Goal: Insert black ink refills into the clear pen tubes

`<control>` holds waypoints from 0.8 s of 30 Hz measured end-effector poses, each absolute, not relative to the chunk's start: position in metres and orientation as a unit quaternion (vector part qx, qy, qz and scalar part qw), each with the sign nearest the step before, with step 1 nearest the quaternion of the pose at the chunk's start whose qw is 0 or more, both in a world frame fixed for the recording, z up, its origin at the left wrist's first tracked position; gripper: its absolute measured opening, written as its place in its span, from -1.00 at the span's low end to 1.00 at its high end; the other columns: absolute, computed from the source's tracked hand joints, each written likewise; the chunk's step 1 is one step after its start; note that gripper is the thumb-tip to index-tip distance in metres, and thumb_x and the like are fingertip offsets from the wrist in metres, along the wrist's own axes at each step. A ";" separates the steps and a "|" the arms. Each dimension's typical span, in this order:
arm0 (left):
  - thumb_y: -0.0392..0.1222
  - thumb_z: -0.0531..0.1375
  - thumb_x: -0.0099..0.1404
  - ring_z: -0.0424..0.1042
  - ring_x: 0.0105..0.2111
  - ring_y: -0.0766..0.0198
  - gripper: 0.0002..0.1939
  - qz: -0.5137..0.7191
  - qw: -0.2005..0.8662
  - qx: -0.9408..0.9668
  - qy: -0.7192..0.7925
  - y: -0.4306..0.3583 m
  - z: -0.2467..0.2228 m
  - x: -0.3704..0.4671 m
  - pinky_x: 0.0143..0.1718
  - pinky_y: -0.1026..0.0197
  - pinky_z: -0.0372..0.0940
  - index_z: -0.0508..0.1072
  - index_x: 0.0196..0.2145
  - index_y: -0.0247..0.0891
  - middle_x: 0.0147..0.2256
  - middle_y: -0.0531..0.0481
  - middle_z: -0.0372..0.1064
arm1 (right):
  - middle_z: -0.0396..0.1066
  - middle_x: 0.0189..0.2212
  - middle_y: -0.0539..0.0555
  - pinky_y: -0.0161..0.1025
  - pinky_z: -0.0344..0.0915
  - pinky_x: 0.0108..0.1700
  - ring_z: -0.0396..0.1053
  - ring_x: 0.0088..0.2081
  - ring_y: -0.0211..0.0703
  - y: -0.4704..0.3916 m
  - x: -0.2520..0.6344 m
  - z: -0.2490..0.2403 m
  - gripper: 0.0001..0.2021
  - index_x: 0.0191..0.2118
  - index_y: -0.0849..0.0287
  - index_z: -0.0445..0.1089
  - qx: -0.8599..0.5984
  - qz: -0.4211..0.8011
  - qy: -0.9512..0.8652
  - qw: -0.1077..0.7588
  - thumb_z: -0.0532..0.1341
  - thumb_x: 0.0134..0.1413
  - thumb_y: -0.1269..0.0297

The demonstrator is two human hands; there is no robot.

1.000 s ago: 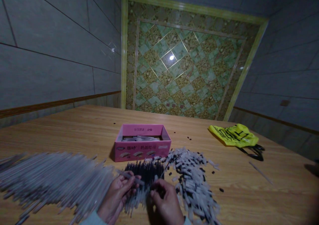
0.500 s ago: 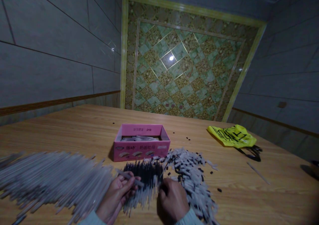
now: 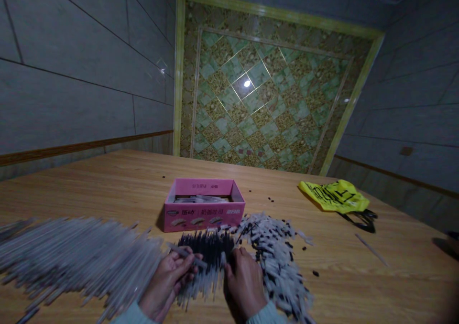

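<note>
My left hand (image 3: pixel 168 278) pinches a translucent tube, like a pen barrel (image 3: pixel 177 249), held at a slant. Below it lies a bunch of thin dark-tipped sticks, like pen refills (image 3: pixel 206 247), with pale lower ends. At the right edge of that bunch is my right hand (image 3: pixel 247 278), its fingers curled inward; whatever is between them is hidden. Beside it spreads a heap of small white and black pieces (image 3: pixel 279 262), perhaps pen caps and plugs. Many translucent tubes (image 3: pixel 82 252) lie in a broad pile to the left.
A pink box (image 3: pixel 204 219) with pale tubes inside stands behind the dark sticks. On the right are a yellow bag (image 3: pixel 333 196) with black print, a black strap (image 3: pixel 362 221) and a single tube (image 3: pixel 372 249). Small black bits dot the wooden table (image 3: pixel 118 180).
My right hand has shifted slightly left and forward, over the edge of the dark sticks. The left hand and its tube have stayed almost still.
</note>
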State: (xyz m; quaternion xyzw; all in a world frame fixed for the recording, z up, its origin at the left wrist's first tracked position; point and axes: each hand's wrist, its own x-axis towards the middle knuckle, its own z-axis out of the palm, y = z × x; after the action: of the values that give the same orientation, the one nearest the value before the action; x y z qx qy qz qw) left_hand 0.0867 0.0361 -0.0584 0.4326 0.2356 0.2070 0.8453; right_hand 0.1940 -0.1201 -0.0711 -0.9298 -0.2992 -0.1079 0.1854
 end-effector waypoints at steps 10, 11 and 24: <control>-0.32 0.41 -0.14 0.41 -0.61 0.37 -0.63 0.216 0.845 0.424 0.245 0.037 -0.058 0.088 -0.60 0.38 0.31 0.36 -0.38 -0.31 -0.44 -0.08 0.53 | 0.44 -0.52 0.11 -0.30 0.03 -0.43 0.41 -0.44 -0.10 -0.121 0.194 -0.077 -0.85 -0.45 0.17 0.33 -0.932 -0.113 -0.254 0.234 0.05 0.01 0.45; -0.34 0.40 -0.13 0.41 -0.62 0.38 -0.65 0.223 0.843 0.421 0.250 0.038 -0.059 0.088 -0.61 0.39 0.31 0.37 -0.38 -0.32 -0.46 -0.07 0.53 | 0.43 -0.54 0.08 -0.30 0.03 -0.44 0.39 -0.46 -0.12 -0.122 0.194 -0.077 -0.86 -0.46 0.16 0.32 -0.924 -0.110 -0.250 0.267 0.05 0.02 0.43; -0.51 0.20 0.11 0.33 -0.65 0.47 -0.89 0.330 0.844 0.336 0.256 0.063 -0.068 0.088 -0.65 0.46 0.26 0.39 -0.44 -0.38 -0.59 0.05 0.39 | 0.10 -0.66 -0.10 -0.38 0.02 -0.51 0.13 -0.54 -0.28 -0.112 0.172 -0.070 -0.96 -0.58 0.19 0.22 -0.728 0.138 -0.353 0.571 0.08 -0.25 0.44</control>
State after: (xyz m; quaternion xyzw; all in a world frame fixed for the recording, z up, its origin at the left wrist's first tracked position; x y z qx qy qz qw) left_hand 0.0877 0.0632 -0.0675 0.3356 0.2560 0.3300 0.8444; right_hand 0.1716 -0.1124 -0.0705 -0.7277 -0.3533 0.1381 0.5715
